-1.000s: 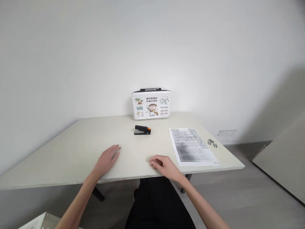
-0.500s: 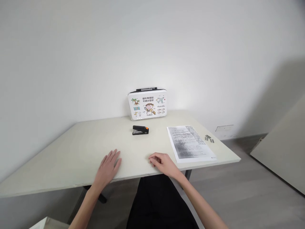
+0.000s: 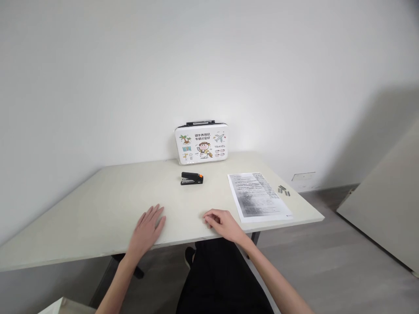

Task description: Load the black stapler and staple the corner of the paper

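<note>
My left hand (image 3: 147, 231) lies flat on the pale table (image 3: 98, 209) near its front edge, fingers stretched out and holding nothing. Loosely curled, my right hand (image 3: 223, 223) rests on its side at the same edge, with no object showing in its fingers. Beyond and between the hands is a black stapler (image 3: 191, 178) with an orange tip, lying on the table and touched by neither. A printed sheet of paper (image 3: 258, 198) lies flat to the right of my right hand. Several small grey strips of staples (image 3: 283, 190) sit just past the sheet's right side.
A white case (image 3: 202, 144) with cartoon prints and a black handle stands upright at the back against the wall (image 3: 131, 87). On the wall low at the right is a socket plate (image 3: 303, 176). A white panel (image 3: 386, 209) rises beyond the table's right end.
The view has shifted slightly, and a dark shoe now shows under the table. Both hands, the stapler, the paper and the staples keep their places on the table.
</note>
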The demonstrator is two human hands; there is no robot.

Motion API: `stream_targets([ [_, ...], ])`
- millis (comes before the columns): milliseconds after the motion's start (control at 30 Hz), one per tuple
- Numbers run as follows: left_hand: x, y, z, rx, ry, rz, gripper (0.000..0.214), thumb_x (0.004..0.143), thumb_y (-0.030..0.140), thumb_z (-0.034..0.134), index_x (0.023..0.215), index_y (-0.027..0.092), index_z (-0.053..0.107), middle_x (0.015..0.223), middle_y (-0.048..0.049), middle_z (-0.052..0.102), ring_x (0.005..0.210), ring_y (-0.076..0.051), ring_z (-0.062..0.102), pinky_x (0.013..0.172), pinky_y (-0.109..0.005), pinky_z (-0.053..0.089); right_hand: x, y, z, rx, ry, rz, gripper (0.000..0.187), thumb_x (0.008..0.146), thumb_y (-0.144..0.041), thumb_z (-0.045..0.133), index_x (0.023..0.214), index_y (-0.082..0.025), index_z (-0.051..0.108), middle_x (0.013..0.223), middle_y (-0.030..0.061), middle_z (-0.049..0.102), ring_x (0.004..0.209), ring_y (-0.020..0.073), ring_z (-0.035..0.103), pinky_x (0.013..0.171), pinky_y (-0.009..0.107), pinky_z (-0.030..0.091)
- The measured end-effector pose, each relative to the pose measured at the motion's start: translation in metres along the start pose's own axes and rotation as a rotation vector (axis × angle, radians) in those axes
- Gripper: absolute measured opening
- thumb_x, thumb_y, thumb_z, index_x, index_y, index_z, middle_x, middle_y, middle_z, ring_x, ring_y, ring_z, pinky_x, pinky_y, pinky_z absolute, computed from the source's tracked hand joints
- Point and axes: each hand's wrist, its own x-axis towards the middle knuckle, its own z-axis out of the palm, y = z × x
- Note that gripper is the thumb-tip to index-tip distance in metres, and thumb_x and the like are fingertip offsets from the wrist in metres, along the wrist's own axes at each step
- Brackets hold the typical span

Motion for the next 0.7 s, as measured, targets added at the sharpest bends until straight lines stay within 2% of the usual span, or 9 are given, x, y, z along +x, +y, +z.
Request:
stream_targets([
  [167,-0.002,0.001,0.0,-0.019,0.01,-0.015,0.058,0.104,0.053,0.035,0.15,0.026,0.058,0.16,-0.0058,0.052,0.152,-0.03,0.044,0.127,-0.052,0.032,-0.012,-0.009,-0.017,-0.031,-0.03,0.009,0.03,0.103,-0.045,0.053,0.112,-0.023,0.071,0.092,0.005,0.077,0.087,0.0222,0.072,0.075,0.033,0.054],
  [300,-0.003,0.003,0.001,-0.034,0.021,-0.017,0.055,0.104,0.051,0.037,0.149,0.028,0.059,0.16,-0.0052,0.053,0.152,-0.03,0.044,0.128,-0.052,0.031,-0.038,-0.004,-0.057,-0.279,0.116,-0.017,0.035,0.104,-0.051,0.048,0.12,-0.027,0.069,0.123,0.0103,0.073,0.103,0.0282,0.07,0.079,0.04,0.059],
  [400,-0.003,0.005,0.0,-0.047,0.031,-0.019,0.056,0.104,0.052,0.037,0.148,0.027,0.06,0.16,-0.0057,0.053,0.152,-0.031,0.044,0.128,-0.053,0.031,-0.057,0.021,-0.098,-0.542,0.257,-0.008,0.044,0.105,-0.054,0.043,0.133,-0.028,0.064,0.14,0.0132,0.065,0.13,0.0338,0.061,0.1,0.049,0.057],
  [500,-0.005,0.005,-0.001,-0.049,0.039,-0.011,0.055,0.104,0.051,0.036,0.147,0.027,0.061,0.159,-0.006,0.054,0.151,-0.031,0.045,0.127,-0.053,0.032,-0.073,0.057,-0.136,-0.791,0.379,0.05,0.057,0.102,-0.062,0.044,0.142,-0.025,0.06,0.154,0.0164,0.056,0.145,0.0389,0.049,0.118,0.059,0.043],
  [600,-0.005,0.005,-0.001,-0.038,0.047,-0.016,0.054,0.103,0.05,0.037,0.146,0.027,0.061,0.158,-0.0061,0.055,0.151,-0.031,0.046,0.127,-0.054,0.033,-0.085,0.088,-0.161,-0.91,0.373,0.173,0.067,0.103,-0.067,0.036,0.151,-0.023,0.054,0.166,0.0133,0.044,0.157,0.0404,0.032,0.123,0.063,0.036],
  [700,-0.006,0.005,-0.001,-0.036,0.047,-0.022,0.055,0.103,0.05,0.037,0.147,0.026,0.061,0.158,-0.0067,0.054,0.151,-0.031,0.046,0.127,-0.054,0.033,-0.094,0.102,-0.166,-0.954,0.306,0.266,0.069,0.105,-0.067,0.028,0.155,-0.026,0.052,0.169,0.0083,0.039,0.16,0.0384,0.027,0.125,0.064,0.032],
])
